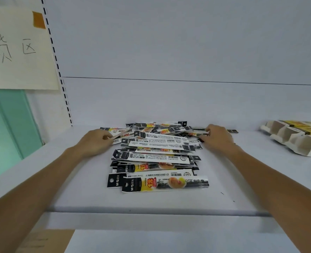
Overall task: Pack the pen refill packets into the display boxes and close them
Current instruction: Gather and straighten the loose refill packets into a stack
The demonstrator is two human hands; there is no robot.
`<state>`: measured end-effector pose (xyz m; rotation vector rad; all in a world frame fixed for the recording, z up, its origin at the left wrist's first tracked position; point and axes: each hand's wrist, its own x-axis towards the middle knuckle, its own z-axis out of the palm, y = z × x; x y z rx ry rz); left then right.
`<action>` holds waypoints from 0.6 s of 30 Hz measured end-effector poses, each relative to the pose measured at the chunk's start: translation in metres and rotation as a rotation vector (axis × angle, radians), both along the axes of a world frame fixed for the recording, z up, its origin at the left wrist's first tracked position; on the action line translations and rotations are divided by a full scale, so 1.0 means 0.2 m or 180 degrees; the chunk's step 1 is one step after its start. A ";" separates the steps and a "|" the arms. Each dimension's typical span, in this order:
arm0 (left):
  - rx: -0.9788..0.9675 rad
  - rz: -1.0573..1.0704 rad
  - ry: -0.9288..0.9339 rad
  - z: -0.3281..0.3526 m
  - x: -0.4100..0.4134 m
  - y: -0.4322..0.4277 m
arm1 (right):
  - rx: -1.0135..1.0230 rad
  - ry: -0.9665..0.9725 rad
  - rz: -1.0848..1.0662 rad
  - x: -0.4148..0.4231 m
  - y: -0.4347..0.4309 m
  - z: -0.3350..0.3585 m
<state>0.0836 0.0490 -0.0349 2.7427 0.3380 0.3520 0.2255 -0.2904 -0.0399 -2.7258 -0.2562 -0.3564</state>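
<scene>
A paper sheet [19, 50], up and left of the left hand [94, 143], bears the handwritten characters "货区". On the pen refill packets [164, 183] nearer than both hands, black headers read "M&G 晨光", a yellow panel reads "1元", and one white back reads "上海晨光文具股份有限公司" beside a barcode. The display boxes [297, 137], well right of the right hand [217, 137], show "M&G".
</scene>
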 end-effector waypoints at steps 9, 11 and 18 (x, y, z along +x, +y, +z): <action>0.0295 -0.0179 0.0109 0.01 -0.01 -0.11 | -0.0179 0.0479 0.1059 0.01 0.02 0.04; 0.0275 -0.0011 0.0005 0.04 -0.01 -0.07 | 0.0013 0.0448 0.1092 0.02 -0.01 0.05; -0.0497 -0.0483 -0.0555 0.23 -0.16 -0.16 | -0.0029 0.0073 0.0873 0.04 -0.04 0.01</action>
